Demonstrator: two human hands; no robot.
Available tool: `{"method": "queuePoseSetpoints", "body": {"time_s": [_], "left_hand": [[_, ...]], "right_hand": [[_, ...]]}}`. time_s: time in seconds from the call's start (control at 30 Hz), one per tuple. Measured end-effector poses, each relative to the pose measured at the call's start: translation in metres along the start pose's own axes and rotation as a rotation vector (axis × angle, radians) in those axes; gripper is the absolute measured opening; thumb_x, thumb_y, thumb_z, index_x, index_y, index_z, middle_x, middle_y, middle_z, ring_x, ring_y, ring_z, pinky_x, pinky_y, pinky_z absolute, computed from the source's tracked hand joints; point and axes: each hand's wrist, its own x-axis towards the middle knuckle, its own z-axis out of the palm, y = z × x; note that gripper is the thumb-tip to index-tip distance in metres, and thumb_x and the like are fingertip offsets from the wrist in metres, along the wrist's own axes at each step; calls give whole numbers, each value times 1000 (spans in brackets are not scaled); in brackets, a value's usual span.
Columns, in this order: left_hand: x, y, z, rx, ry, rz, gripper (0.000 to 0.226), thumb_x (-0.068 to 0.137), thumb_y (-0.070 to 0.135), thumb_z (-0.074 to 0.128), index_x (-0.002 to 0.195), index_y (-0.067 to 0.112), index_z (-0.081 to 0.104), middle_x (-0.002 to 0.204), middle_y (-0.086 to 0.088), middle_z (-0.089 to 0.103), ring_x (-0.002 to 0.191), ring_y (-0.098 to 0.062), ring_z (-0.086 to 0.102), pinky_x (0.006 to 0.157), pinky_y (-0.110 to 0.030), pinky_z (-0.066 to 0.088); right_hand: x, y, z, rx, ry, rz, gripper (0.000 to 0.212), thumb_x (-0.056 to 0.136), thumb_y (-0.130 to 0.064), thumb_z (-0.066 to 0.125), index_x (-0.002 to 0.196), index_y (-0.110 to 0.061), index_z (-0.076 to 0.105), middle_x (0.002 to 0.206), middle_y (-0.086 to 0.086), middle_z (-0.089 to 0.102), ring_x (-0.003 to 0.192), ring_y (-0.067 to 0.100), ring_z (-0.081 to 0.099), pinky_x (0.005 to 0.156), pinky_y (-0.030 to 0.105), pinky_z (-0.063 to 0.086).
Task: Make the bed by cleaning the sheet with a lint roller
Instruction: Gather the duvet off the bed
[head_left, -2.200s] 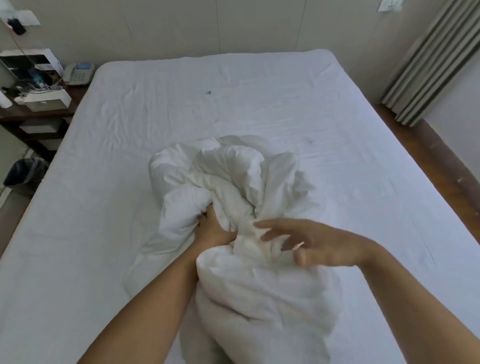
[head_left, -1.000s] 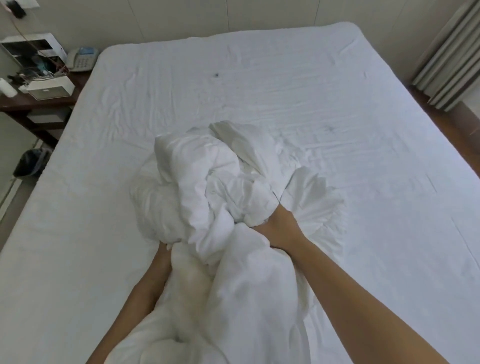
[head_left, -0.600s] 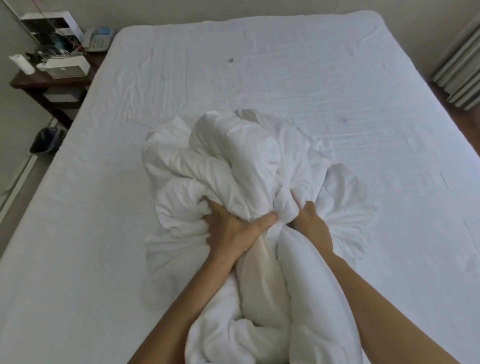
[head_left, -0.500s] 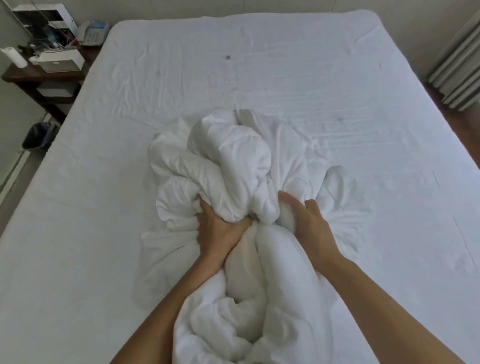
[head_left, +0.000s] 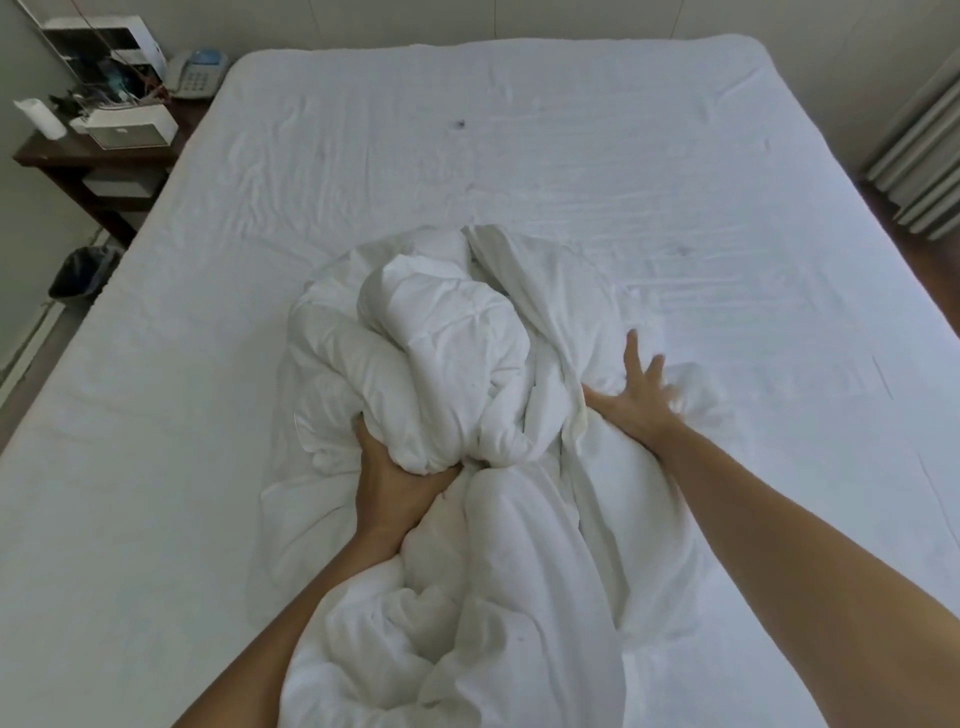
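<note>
While bunched on the sheet (head_left: 571, 171), duvet (head_left: 447, 332) in left hand's (head_left: 395, 483) grip, right hand (head_left: 631, 400) splayed alongside.

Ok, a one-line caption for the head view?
Left hand grips bunched white duvet on the sheet; right hand spreads open against it.

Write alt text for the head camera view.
A person's left hand grips a bunched white duvet mid-bed, while the right hand, fingers spread, lies on its folds. The wrinkled white sheet shows small dark specks.
</note>
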Motion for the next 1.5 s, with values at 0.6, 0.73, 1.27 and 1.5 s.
{"method": "queuePoseSetpoints", "body": {"time_s": [0.6, 0.73, 1.27, 1.5], "left_hand": [[-69, 52, -73, -179, -267, 144, 103, 58, 73, 83, 141, 20, 54, 125, 9, 70, 113, 1, 66, 96, -24, 56], [-124, 110, -102, -205, -207, 275, 117, 53, 78, 83, 146, 15, 48, 135, 8, 63, 121, 2, 62, 97, -14, 51], [-338, 276, -140, -288, -291, 735, 131, 61, 41, 97, 162, 38, 13, 154, 30, 39, 142, 5, 41, 115, -35, 46], [-420, 299, -141, -358, -551, 949, 112, 68, 15, 87, 158, 31, 22, 132, 47, 49, 130, 13, 49, 100, -10, 47]], "right_hand": [[-208, -77, 4, 682, -50, -605, 101, 64, -45, 91, 149, -31, 38, 138, -23, 56, 131, -2, 51, 106, 19, 45], [-279, -87, -37, 691, 19, -668, 91, 62, -35, 95, 139, -31, 48, 129, -17, 63, 123, 0, 59, 104, 33, 50], [-514, -47, -173, 782, 435, -723, 74, 68, -14, 94, 126, -34, 51, 114, -29, 65, 109, -8, 62, 83, 9, 50], [-622, 2, -177, 821, 763, -579, 75, 66, -19, 96, 128, -24, 56, 114, -16, 69, 109, -5, 64, 86, 15, 53]]}}
